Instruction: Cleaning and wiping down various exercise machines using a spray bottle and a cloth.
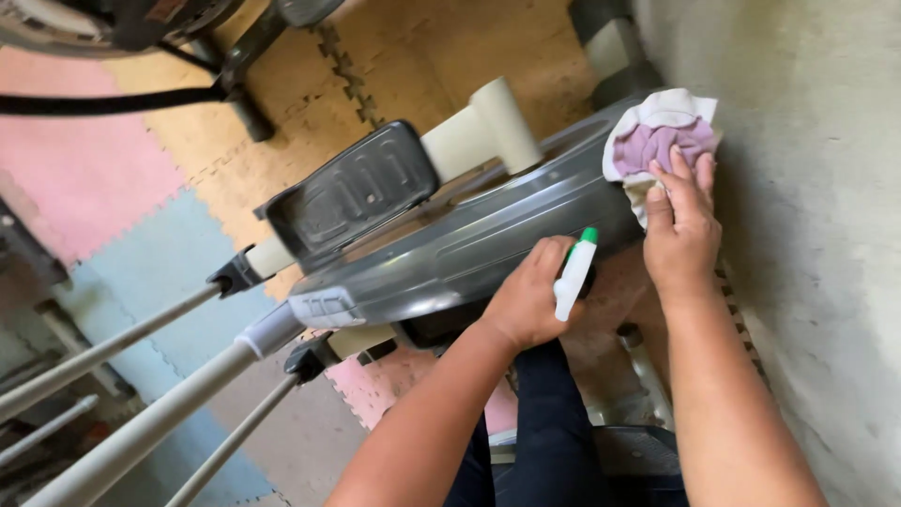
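Now wiping the grey flywheel housing [488,235]
Right hand [680,230] presses cloth [657,136] on its far end; left hand [530,296], against its near side, clamped round spray bottle [574,274]; near side unwiped

Soft even daylight, slight edge blur.
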